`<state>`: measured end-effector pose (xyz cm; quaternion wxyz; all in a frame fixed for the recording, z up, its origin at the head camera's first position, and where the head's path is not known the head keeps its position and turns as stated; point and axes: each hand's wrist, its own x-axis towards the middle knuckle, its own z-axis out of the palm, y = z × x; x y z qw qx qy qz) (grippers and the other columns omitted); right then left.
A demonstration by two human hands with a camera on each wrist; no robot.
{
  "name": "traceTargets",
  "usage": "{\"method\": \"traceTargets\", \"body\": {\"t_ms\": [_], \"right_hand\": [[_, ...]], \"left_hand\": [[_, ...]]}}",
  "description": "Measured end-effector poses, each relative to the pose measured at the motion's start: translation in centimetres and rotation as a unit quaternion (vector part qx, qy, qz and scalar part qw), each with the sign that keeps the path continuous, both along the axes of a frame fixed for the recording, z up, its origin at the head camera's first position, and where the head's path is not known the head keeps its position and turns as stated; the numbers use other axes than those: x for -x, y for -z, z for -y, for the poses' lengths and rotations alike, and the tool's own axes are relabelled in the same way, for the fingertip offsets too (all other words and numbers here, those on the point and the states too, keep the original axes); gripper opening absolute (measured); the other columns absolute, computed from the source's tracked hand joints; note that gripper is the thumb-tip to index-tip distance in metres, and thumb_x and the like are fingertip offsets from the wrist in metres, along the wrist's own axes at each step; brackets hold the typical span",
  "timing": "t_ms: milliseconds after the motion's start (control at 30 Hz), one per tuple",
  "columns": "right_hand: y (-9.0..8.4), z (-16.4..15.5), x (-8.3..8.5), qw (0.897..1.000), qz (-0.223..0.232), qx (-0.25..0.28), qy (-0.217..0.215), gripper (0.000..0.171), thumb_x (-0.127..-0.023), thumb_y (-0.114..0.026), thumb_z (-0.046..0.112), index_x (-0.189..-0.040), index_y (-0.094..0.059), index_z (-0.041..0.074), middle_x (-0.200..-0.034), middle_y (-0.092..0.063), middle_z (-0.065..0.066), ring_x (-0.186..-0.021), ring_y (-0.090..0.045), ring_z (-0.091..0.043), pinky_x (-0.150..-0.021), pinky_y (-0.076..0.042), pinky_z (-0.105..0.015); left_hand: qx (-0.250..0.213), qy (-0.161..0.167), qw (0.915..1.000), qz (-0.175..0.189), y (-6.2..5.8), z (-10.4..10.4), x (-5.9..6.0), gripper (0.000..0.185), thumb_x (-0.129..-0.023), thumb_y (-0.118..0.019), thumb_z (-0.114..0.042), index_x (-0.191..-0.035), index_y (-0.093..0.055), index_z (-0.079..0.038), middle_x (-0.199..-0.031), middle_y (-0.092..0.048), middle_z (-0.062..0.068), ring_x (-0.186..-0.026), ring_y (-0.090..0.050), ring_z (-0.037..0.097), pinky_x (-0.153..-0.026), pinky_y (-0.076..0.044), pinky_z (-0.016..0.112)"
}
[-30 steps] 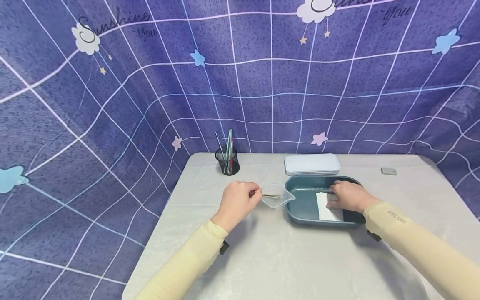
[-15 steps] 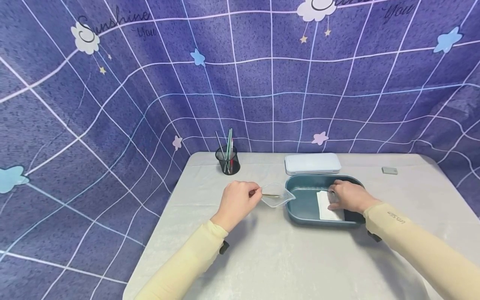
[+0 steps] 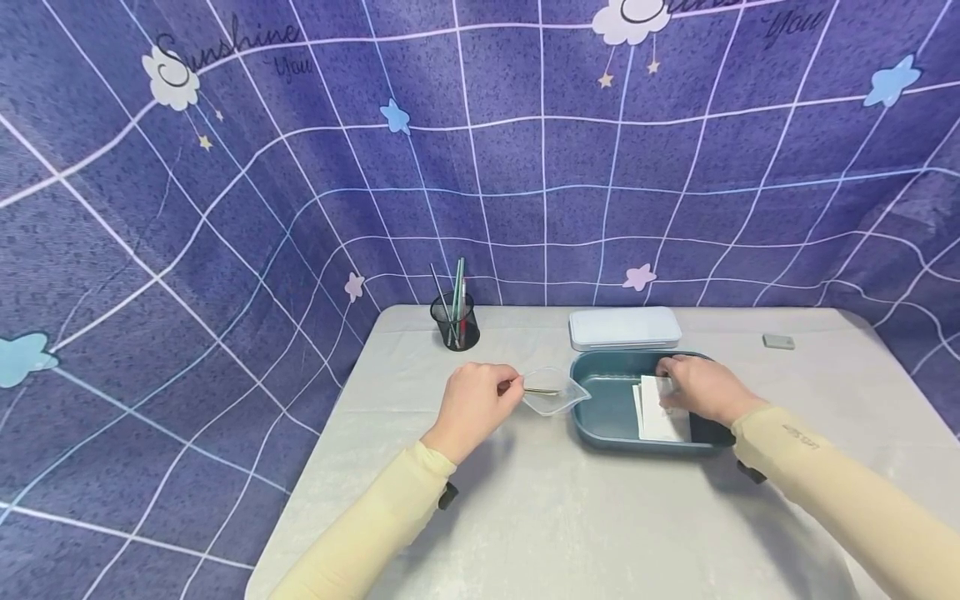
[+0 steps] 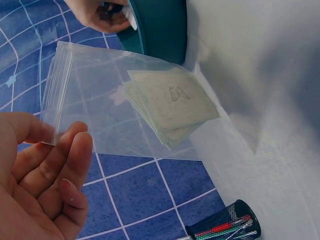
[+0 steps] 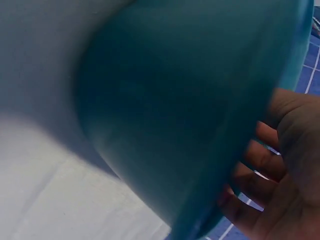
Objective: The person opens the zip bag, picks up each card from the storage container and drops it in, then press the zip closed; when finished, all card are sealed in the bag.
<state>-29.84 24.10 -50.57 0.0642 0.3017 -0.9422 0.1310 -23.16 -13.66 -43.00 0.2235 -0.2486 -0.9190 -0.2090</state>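
Note:
My left hand (image 3: 480, 404) pinches the zip edge of a clear zip bag (image 4: 100, 100). Inside the bag lie several pale square cards (image 4: 177, 100), fanned slightly, with a small butterfly-like print on the front one. My right hand (image 3: 705, 390) reaches down into a teal basin (image 3: 607, 408) and pinches a white card (image 3: 660, 421) by its right side. More white card edges (image 3: 638, 408) show beneath it on the left. In the right wrist view the basin wall hides the card and part of the fingers (image 5: 260, 160).
Behind the basin lies a pale blue case (image 3: 624, 327). A black mesh pen cup (image 3: 455, 329) with several pens and pencils stands at the back left. Toward the back right is a small grey block (image 3: 777, 342). A patterned blue curtain (image 3: 510, 167) hangs behind the table.
In the basin, the top white card has shifted up and tilted away from those under it, along with my right hand's fingers. My left hand and the bag have stayed put.

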Motion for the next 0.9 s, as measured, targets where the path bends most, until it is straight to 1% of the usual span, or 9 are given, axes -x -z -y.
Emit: {"method": "traceTargets", "body": {"t_ms": [67,133,267,433,633,767,833,900], "right_hand": [[-0.4,0.1,-0.1,1.000,-0.005,0.006,-0.007,0.033,-0.075,-0.088,0.012,-0.098,-0.069,0.000,-0.090,-0.071,-0.009,-0.083,-0.070,-0.034,-0.080,-0.056,-0.054],[-0.8,0.1,-0.2,1.000,-0.010,0.010,-0.010,0.027,-0.076,-0.086,0.008,-0.096,-0.070,-0.001,-0.089,-0.071,-0.010,-0.084,-0.071,-0.036,-0.081,-0.056,-0.054],[-1.7,0.1,-0.4,1.000,-0.009,0.010,-0.012,0.019,-0.079,-0.083,0.007,-0.090,-0.069,0.005,-0.082,-0.069,-0.004,-0.075,-0.069,-0.030,-0.075,-0.057,-0.052],[-3.3,0.1,-0.9,1.000,-0.011,0.002,-0.024,0.016,-0.082,-0.082,0.008,-0.084,-0.067,0.012,-0.079,-0.066,0.003,-0.070,-0.066,-0.022,-0.069,-0.056,-0.050],[-5.3,0.5,-1.7,0.999,0.020,-0.005,-0.049,0.018,-0.084,-0.081,0.009,-0.079,-0.066,0.019,-0.077,-0.061,0.011,-0.066,-0.056,-0.010,-0.066,-0.053,-0.043],[-6.2,0.8,-2.2,0.997,0.034,-0.011,-0.066,0.017,-0.084,-0.081,0.011,-0.080,-0.067,0.020,-0.080,-0.064,0.012,-0.068,-0.056,-0.008,-0.067,-0.053,-0.042],[-6.7,1.0,-2.5,0.997,0.029,-0.010,-0.071,0.015,-0.085,-0.081,0.012,-0.082,-0.068,0.019,-0.081,-0.065,0.011,-0.069,-0.058,-0.008,-0.068,-0.054,-0.042],[-7.1,1.3,-2.8,0.997,0.012,-0.001,-0.075,0.015,-0.085,-0.080,0.012,-0.083,-0.068,0.020,-0.082,-0.064,0.012,-0.071,-0.059,-0.009,-0.069,-0.055,-0.042]], "left_hand": [[0.001,0.001,1.0000,-0.001,0.0,0.0,0.0,0.015,-0.089,-0.069,-0.014,-0.079,-0.079,-0.020,-0.064,-0.063,-0.015,-0.056,-0.054,0.004,-0.056,-0.045,0.028],[0.002,0.001,1.0000,-0.003,0.1,0.0,0.0,0.015,-0.089,-0.069,-0.014,-0.079,-0.079,-0.020,-0.063,-0.063,-0.015,-0.056,-0.054,0.004,-0.056,-0.045,0.029],[0.004,-0.001,1.0000,-0.002,0.1,0.0,0.1,0.015,-0.089,-0.069,-0.014,-0.079,-0.079,-0.020,-0.064,-0.063,-0.015,-0.056,-0.055,0.004,-0.056,-0.045,0.028],[0.007,-0.003,1.0000,0.000,0.1,0.0,0.1,0.015,-0.089,-0.070,-0.015,-0.079,-0.079,-0.019,-0.064,-0.063,-0.015,-0.056,-0.054,0.004,-0.055,-0.044,0.027],[0.008,-0.004,1.0000,0.002,0.1,-0.1,0.1,0.014,-0.089,-0.070,-0.015,-0.080,-0.080,-0.019,-0.064,-0.064,-0.015,-0.057,-0.055,0.004,-0.055,-0.044,0.028],[0.007,-0.005,1.0000,0.001,0.1,0.0,0.1,0.014,-0.089,-0.069,-0.017,-0.080,-0.080,-0.020,-0.064,-0.064,-0.016,-0.057,-0.055,0.004,-0.056,-0.045,0.028],[0.008,-0.005,1.0000,0.000,0.1,0.0,0.1,0.014,-0.089,-0.069,-0.017,-0.080,-0.080,-0.020,-0.064,-0.064,-0.016,-0.057,-0.055,0.004,-0.056,-0.045,0.028],[0.007,-0.004,1.0000,0.000,0.1,0.0,0.1,0.014,-0.089,-0.069,-0.016,-0.080,-0.080,-0.020,-0.064,-0.064,-0.016,-0.057,-0.056,0.004,-0.056,-0.045,0.028]]}}
